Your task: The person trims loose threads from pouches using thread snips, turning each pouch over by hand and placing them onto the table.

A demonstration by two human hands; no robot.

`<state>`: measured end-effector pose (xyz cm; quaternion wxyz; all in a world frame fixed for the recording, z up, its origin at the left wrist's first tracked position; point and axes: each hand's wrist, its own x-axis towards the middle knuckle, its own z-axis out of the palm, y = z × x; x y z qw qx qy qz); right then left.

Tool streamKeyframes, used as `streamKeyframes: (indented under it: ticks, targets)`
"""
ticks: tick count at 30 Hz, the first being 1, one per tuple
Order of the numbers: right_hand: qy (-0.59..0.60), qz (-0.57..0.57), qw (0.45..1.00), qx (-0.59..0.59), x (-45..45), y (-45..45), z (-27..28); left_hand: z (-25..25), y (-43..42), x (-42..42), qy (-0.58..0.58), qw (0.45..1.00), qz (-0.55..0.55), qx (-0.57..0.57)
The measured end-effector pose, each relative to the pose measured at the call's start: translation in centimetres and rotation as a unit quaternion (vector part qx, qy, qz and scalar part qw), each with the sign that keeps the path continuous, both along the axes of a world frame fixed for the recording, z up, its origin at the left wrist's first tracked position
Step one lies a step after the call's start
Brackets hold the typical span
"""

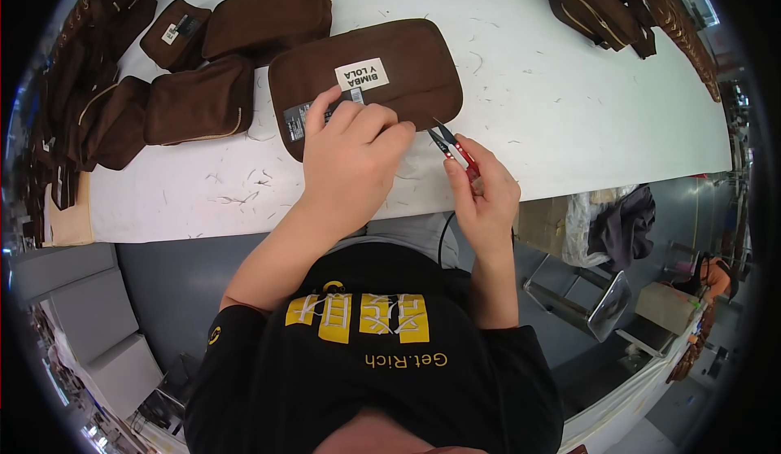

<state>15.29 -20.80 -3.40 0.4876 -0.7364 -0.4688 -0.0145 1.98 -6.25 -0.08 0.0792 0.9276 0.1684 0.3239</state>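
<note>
A flat brown fabric pouch (415, 55) with rounded corners lies on the white table. It bears a white label (363, 74) reading BIMBA Y LOLA and a dark printed tag (294, 120). My left hand (351, 149) is closed on the pouch's near edge, thumb and fingers drawn together there, one finger stretched over the tag. In my right hand (486, 194) I grip red-handled thread snips (461, 155), their dark blades apart and pointing at the pouch's near right edge. Whether a thread lies between the blades is too small to tell.
Several brown pouches (268, 19) lie at the left and back, with more piled at the far left (69, 88) and right (598, 10). Thread scraps (236, 200) dot the white table (586, 128). A metal-framed stool (578, 295) and grey boxes (93, 307) stand below.
</note>
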Motion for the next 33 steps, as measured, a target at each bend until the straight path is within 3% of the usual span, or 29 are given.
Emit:
streamKeyframes:
  ticks: [14, 20, 26, 33]
  targets:
    - [-0.007, -0.006, 1.0, 0.005, -0.4, 0.0, 0.2, 0.5, 0.6, -1.1, -0.024, 0.982, -0.058, -0.176]
    - [0.003, -0.004, 1.0, -0.019, -0.6, -0.1, 0.8, 0.2, -0.6, -1.4, -0.007, 0.998, -0.016, -0.066]
    - [0.013, 0.003, 1.0, -0.016, -0.5, -0.1, 0.7, 0.5, -1.0, -1.3, -0.022, 0.998, -0.005, -0.064]
    - [0.16, 0.021, 0.986, 0.036, 0.1, -0.3, 0.3, -0.3, 0.5, -0.7, -0.04, 0.996, -0.026, -0.07]
